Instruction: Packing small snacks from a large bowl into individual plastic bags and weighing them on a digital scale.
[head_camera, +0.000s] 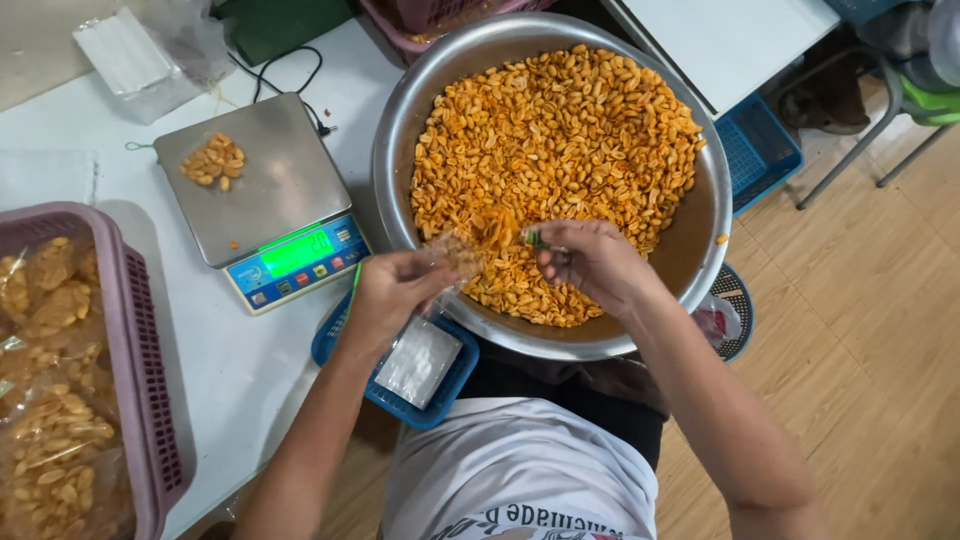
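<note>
A large steel bowl (400, 130) heaped with orange seasoned peanuts (560, 140) rests in front of me. My left hand (385, 290) holds a small clear plastic bag (455, 250) open at the bowl's near rim. My right hand (590, 262) is closed on a small green scoop (535, 238) beside the bag's mouth, over the peanuts. Some peanuts show inside the bag.
A digital scale (270, 195) with a small pile of peanuts (213, 160) stands on the white table at left. A pink basket (140, 370) holds several filled bags. A blue tray (430, 400) with empty bags lies under my left hand. Blue crate (760, 150) at right.
</note>
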